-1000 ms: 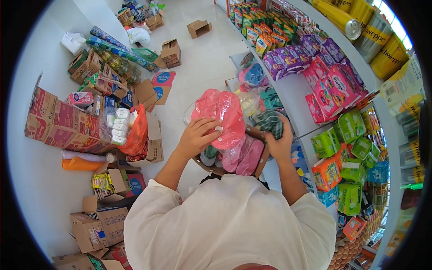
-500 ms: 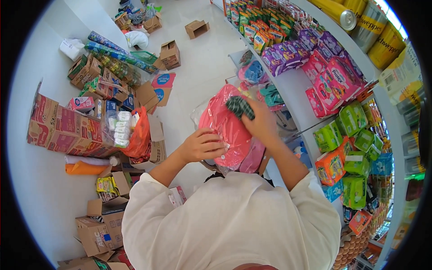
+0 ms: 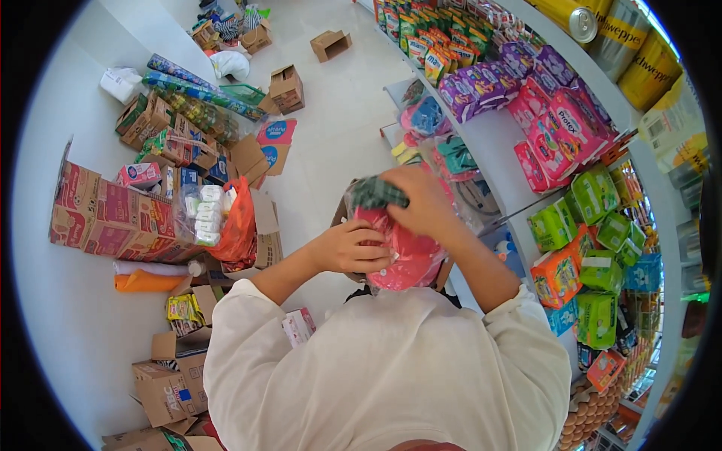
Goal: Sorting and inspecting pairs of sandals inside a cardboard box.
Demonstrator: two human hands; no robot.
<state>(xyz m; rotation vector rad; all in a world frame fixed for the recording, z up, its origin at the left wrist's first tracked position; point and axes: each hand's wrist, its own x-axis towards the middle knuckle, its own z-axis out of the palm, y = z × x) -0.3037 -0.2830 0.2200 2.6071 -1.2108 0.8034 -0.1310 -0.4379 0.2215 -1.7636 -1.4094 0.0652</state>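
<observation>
Close in front of my body is a pink, sole-shaped item in clear plastic wrap [image 3: 415,259], which looks like packed slippers. My left hand [image 3: 355,246] grips its left side, fingers bent over the plastic. Bunched in my right hand [image 3: 423,201] is a dark green checked cloth [image 3: 372,193], lying across the far end of the pink pack. That hand covers part of the pack. A cardboard box [image 3: 338,214] shows partly behind and under the pack.
Shelves to the right carry blue and teal packed slippers [image 3: 454,156], purple packs [image 3: 477,90], pink packs [image 3: 560,135] and green packs [image 3: 596,316]. Along the left wall stand cardboard cartons [image 3: 113,214], an orange bag [image 3: 235,233] and rolled sheets [image 3: 199,90]. Small open boxes [image 3: 331,46] sit on the floor.
The pink pack has come down closer to my body and tilted. My right hand has moved left with the cloth, across the pack's far end. My left hand has shifted slightly right.
</observation>
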